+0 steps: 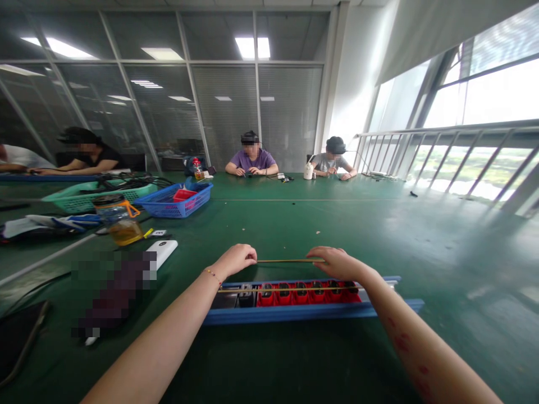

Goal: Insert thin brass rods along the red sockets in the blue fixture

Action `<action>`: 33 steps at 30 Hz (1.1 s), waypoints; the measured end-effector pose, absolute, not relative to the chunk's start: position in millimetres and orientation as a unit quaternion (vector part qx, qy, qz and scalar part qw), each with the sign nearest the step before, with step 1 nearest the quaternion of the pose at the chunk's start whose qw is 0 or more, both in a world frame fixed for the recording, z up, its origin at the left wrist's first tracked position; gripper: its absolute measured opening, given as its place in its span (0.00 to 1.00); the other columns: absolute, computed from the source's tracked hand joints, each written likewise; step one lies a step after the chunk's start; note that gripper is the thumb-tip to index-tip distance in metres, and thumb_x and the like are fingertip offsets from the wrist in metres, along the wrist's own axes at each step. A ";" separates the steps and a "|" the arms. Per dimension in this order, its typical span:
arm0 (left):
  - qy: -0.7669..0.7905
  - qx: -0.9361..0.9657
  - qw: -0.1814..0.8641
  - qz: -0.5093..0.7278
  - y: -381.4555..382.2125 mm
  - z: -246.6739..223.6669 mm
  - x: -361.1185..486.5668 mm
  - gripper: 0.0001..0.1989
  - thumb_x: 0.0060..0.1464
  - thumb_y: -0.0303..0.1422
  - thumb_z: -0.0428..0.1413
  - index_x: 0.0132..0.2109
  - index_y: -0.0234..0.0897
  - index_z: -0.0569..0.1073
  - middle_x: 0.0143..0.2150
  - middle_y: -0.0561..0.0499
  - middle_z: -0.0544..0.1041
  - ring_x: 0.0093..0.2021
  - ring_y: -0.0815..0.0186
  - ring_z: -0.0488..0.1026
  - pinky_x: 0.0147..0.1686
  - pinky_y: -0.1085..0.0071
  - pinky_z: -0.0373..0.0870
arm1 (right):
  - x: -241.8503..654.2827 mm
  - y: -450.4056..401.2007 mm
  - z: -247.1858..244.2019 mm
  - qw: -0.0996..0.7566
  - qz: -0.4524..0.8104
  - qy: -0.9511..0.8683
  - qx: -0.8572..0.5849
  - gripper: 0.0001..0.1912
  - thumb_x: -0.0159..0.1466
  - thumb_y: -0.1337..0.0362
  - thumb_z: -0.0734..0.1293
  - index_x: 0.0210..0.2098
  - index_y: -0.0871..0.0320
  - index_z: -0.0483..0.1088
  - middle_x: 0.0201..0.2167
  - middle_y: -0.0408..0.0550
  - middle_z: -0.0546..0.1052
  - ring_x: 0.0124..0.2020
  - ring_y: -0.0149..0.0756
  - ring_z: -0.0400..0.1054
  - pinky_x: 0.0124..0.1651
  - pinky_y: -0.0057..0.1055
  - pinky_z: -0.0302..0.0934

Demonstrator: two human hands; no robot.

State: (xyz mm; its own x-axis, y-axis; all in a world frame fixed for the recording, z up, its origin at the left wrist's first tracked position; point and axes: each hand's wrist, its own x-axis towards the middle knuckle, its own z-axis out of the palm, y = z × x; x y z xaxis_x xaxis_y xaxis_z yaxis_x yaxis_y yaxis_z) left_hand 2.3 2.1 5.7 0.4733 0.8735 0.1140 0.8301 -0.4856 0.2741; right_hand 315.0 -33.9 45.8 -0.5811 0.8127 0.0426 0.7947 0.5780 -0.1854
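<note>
A thin tan stick [284, 261] lies level between my two hands, just beyond a long blue rail-like tray [311, 314]. My left hand [238, 259] is closed on the stick's left end. At its right end my right hand [334, 262] pinches it, fingers curled over. The tray holds a row of several red boxes [292, 300] with black parts inside, and a black-and-grey block [246, 295] at their left. A second thin stick [236, 290] runs lengthwise over the boxes, passing near both wrists.
At left are a white power bank [165, 251], a jar of amber liquid [122, 227], a phone [21, 336], a blue basket [179, 207] and a green basket [80, 199] with cables. Across the green table [362, 224] people sit working.
</note>
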 end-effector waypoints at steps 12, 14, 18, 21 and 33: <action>0.530 0.837 0.090 0.100 2.2 2.2 0.7 0.08 0.50 0.36 0.52 0.36 0.41 0.73 0.31 0.54 0.76 0.31 0.68 0.71 0.31 0.76 0.63 | 327.1 -76.2 90.2 0.005 0.138 -0.912 -0.385 0.12 0.56 0.57 0.63 0.37 0.53 0.72 0.33 0.44 0.76 0.31 0.33 0.69 0.32 0.24 0.60; 0.534 0.836 0.082 0.100 1.7 2.2 0.2 0.10 0.50 0.36 0.52 0.39 0.41 0.72 0.32 0.53 0.75 0.31 0.68 0.71 0.32 0.75 0.63 | 322.3 -80.0 90.1 -0.004 0.104 -0.916 -0.388 0.10 0.57 0.59 0.63 0.34 0.53 0.74 0.33 0.44 0.76 0.31 0.33 0.69 0.32 0.24 0.59; 0.533 0.837 0.057 0.107 0.6 2.3 -2.1 0.08 0.49 0.37 0.52 0.36 0.41 0.73 0.37 0.51 0.73 0.37 0.66 0.70 0.36 0.73 0.63 | 313.6 -85.2 90.3 -0.013 0.063 -0.920 -0.387 0.10 0.58 0.63 0.60 0.31 0.54 0.74 0.32 0.45 0.75 0.30 0.33 0.69 0.33 0.24 0.58; 0.530 0.840 0.054 0.104 1.2 1.0 -3.8 0.07 0.50 0.37 0.52 0.34 0.42 0.73 0.37 0.51 0.72 0.37 0.66 0.70 0.37 0.73 0.62 | 311.9 -88.7 93.3 -0.009 0.044 -0.922 -0.384 0.11 0.60 0.65 0.58 0.31 0.55 0.72 0.32 0.46 0.75 0.31 0.33 0.69 0.34 0.25 0.56; 0.535 0.834 0.085 0.104 4.7 -2.0 -7.4 0.08 0.50 0.36 0.51 0.34 0.40 0.73 0.35 0.51 0.74 0.35 0.67 0.71 0.34 0.75 0.63 | 378.4 -78.7 112.2 0.063 0.073 -0.863 -0.495 0.11 0.61 0.61 0.57 0.36 0.53 0.69 0.30 0.43 0.76 0.29 0.34 0.67 0.30 0.26 0.56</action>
